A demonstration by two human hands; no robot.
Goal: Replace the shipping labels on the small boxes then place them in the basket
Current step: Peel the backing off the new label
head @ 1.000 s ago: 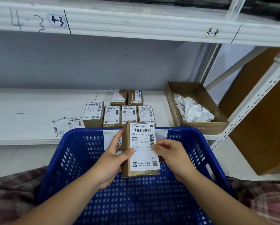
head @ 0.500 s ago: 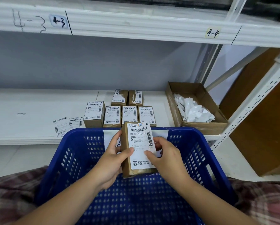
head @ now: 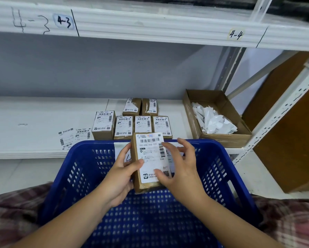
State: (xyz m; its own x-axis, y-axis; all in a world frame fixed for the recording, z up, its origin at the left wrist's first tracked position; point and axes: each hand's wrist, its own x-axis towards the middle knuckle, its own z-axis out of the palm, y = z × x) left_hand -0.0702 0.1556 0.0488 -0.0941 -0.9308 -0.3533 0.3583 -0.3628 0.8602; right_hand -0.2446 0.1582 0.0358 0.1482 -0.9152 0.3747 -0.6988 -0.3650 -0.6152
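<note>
Above the blue basket [head: 221,176], the left hand [head: 120,173] curls its fingers round the small cardboard box [head: 144,187], while the right hand [head: 178,169], fingers loosely spread, presses its thumb on the shipping label [head: 150,154].

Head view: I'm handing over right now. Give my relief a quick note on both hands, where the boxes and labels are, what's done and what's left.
Left hand grips the small box by its left side, above the blue basket.
Right hand is open, with its thumb on the label on the box face.
Six more boxes sit on the shelf behind the basket; the back two have torn labels. Two loose labels lie to their left.
Done: a label covers the held box.
Left: probably smooth it down, put the box in the basket, then relabel the shelf boxes.
</note>
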